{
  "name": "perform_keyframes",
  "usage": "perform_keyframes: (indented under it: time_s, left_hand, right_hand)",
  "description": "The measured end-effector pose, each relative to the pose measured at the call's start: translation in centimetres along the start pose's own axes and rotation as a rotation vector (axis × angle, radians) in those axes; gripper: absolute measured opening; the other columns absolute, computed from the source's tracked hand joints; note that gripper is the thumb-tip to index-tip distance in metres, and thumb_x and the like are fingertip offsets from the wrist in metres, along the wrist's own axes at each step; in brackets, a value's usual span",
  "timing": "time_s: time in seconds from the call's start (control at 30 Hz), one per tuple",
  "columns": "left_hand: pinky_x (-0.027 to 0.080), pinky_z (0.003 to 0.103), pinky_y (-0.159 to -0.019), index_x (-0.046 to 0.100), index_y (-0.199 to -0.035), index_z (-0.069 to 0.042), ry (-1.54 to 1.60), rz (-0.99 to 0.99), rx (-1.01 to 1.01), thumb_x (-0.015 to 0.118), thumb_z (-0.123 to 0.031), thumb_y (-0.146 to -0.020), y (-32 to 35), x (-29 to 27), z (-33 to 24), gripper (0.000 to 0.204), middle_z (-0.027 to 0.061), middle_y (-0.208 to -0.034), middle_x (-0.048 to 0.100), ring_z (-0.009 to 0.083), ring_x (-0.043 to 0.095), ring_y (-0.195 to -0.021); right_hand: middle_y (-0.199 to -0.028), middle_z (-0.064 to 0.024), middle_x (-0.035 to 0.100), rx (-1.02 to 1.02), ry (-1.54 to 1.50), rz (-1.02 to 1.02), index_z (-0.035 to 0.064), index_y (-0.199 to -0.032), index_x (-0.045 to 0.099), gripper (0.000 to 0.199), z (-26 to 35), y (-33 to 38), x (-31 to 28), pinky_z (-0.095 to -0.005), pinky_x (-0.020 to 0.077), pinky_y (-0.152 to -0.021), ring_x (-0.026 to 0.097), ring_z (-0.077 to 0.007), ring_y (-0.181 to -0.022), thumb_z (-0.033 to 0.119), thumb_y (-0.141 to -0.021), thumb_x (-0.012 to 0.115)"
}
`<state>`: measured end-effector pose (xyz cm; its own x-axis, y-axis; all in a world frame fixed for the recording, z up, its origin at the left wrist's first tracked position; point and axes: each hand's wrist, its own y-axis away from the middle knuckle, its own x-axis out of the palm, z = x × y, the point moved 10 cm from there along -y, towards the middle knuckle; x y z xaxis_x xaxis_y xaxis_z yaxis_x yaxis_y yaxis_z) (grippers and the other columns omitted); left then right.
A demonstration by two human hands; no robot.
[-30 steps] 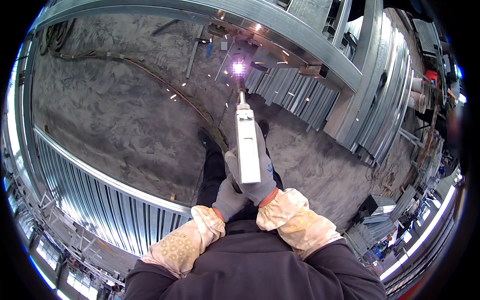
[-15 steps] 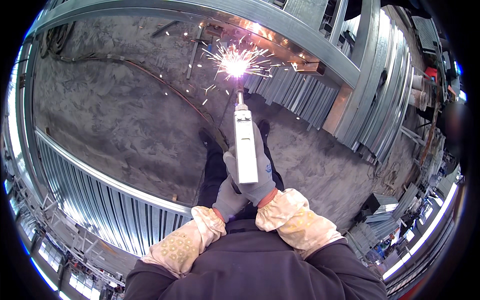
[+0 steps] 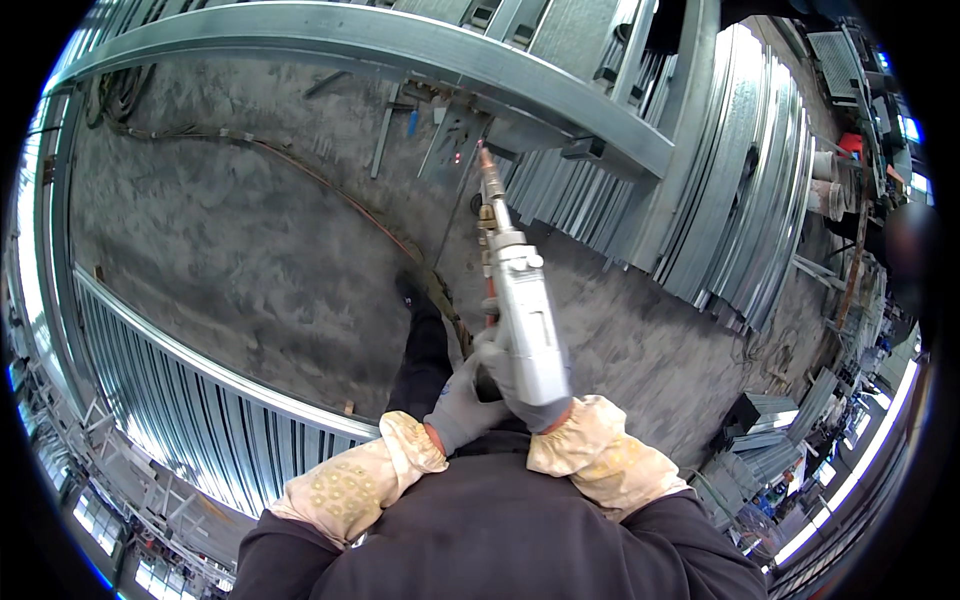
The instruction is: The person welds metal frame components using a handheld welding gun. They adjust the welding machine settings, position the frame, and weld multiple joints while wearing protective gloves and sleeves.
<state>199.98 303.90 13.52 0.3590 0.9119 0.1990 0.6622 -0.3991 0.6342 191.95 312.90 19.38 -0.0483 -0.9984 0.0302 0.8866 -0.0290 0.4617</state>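
A silver handheld welding gun points away from me, its copper-coloured nozzle just short of a galvanized steel frame. Nothing sparks at the tip; small red light spots show beside it. My right hand, in a grey glove, is wrapped round the gun's grip and mostly hidden beneath its body. Close against it, my gloved left hand has its fingers curled at the underside of the gun. A cable and hose run from below the gun across the floor to the far left.
Stacked steel profiles lie beyond the frame on the right. A ribbed metal panel frame stands at the near left. Metal scraps lie on the concrete floor. My leg is below the gun.
The bright arc and flying sparks have gone out. The gun has tilted, its rear end swinging right and toward me. The frame appears shifted left and up in view.
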Motion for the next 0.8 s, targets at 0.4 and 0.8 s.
perform_keyframes:
  time_s: [0.4, 0.8]
  left_hand:
    - [0.045, 0.043, -0.105, 0.050, -0.141, 0.000, -0.576, 0.673, 0.459, 0.073, -0.028, -0.086, -1.6, 18.0, -14.4, 0.066, 0.0213, -0.132, 0.059, 0.0365, 0.056, -0.124]
    - [0.051, 0.047, -0.084, 0.060, -0.119, -0.006, -0.647, 0.725, 0.818, 0.069, -0.022, -0.081, 0.3, 30.7, -29.4, 0.042, 0.0144, -0.102, 0.067, 0.0371, 0.064, -0.098]
  right_hand:
    - [-0.077, -0.0071, 0.063, -0.442, -0.222, -0.121, -0.0018, -0.125, 0.048, 0.082, 22.9, 7.9, -23.0, -0.0260, 0.0545, -0.050, 0.066, -0.0161, -0.064, 0.069, -0.087, 0.065]
    - [-0.086, -0.0120, 0.058, -0.826, -0.456, 0.344, -0.0053, -0.130, 0.038, 0.060, 39.3, 12.8, -35.0, -0.0316, 0.0591, -0.063, 0.062, -0.0195, -0.072, 0.039, -0.098, 0.065]
